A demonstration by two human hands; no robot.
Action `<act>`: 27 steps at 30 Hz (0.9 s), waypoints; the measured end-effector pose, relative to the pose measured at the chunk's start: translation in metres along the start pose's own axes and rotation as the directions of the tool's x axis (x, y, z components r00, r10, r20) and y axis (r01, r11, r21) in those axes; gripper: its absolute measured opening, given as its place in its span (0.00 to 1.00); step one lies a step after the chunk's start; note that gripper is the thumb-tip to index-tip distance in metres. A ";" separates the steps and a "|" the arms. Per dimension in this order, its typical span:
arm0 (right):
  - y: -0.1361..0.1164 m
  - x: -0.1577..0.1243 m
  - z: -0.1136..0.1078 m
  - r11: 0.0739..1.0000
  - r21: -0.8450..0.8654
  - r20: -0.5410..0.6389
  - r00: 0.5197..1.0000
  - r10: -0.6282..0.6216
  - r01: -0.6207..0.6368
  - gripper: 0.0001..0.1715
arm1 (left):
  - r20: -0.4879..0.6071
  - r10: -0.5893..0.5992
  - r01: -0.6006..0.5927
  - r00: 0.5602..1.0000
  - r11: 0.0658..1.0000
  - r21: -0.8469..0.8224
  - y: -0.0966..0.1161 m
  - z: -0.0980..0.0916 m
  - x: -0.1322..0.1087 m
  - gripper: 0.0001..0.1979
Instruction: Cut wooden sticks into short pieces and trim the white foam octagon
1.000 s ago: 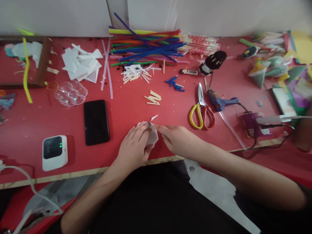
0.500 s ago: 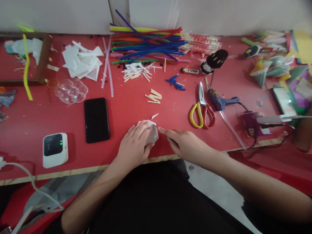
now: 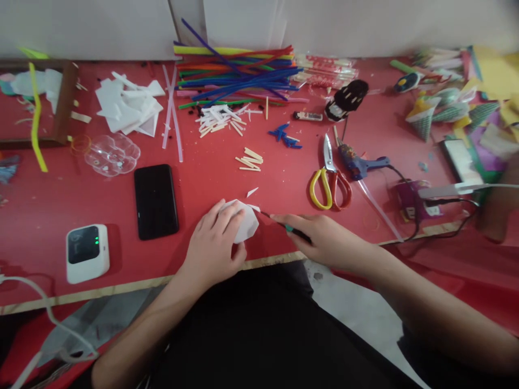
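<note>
A many-sided piece of white foam board [image 3: 247, 226] lies near the table's front edge. My left hand [image 3: 217, 237] holds it down, fingers over its left side and the thumb near its lower edge. In my right hand [image 3: 320, 237] is a craft knife [image 3: 298, 233] with a dark handle and a green part. Its thin blade points left, just right of the board's upper right edge. A narrow white offcut [image 3: 254, 207] lies along that edge near the blade tip. Slightly farther back is a white sliver [image 3: 252, 192].
Scissors [image 3: 328, 178] and a glue gun [image 3: 359, 162] lie to the right. Short wooden sticks [image 3: 250, 160] sit behind the board. A black phone [image 3: 156, 201] and a white device [image 3: 87, 254] are at left. Pipe cleaners [image 3: 239, 73] and white scraps [image 3: 130, 105] line the back.
The knife has drawn away to the right of the board, and its blade now shows. A narrow offcut has appeared at the board's edge. The view has shifted slightly.
</note>
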State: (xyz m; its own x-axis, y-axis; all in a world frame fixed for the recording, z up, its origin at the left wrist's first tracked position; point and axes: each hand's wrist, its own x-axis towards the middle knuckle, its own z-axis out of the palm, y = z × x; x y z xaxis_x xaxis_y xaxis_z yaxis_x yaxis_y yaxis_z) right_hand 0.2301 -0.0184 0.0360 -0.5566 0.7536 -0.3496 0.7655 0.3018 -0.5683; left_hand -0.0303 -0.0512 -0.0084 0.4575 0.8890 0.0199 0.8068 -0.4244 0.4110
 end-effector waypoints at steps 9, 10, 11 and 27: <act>-0.001 0.013 0.000 0.995 -0.076 0.017 0.998 -0.062 0.063 0.33 | -0.115 -0.125 0.114 0.985 0.989 -0.095 -0.016 -0.006 -0.014 0.31; 0.000 0.014 0.000 0.995 -0.081 0.003 0.998 -0.062 0.062 0.32 | -0.158 -0.141 0.117 0.977 0.982 -0.148 -0.019 -0.005 -0.015 0.32; 0.002 0.015 0.001 0.995 -0.080 -0.017 0.998 -0.058 0.057 0.31 | -0.200 -0.157 0.117 0.967 0.973 -0.198 -0.022 -0.004 -0.017 0.33; 0.010 0.017 0.002 0.999 0.013 -0.147 0.988 -0.048 0.051 0.30 | -0.206 -0.049 0.039 0.977 0.998 -0.056 -0.025 0.013 0.011 0.40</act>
State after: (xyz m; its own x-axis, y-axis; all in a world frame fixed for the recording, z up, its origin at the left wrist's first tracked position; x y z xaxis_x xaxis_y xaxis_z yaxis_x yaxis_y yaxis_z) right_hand 0.2272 -0.0041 0.0231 -0.5393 0.8160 -0.2083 0.7320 0.3319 -0.5949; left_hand -0.0402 -0.0334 -0.0305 0.3300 0.9252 0.1873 0.8016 -0.3794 0.4620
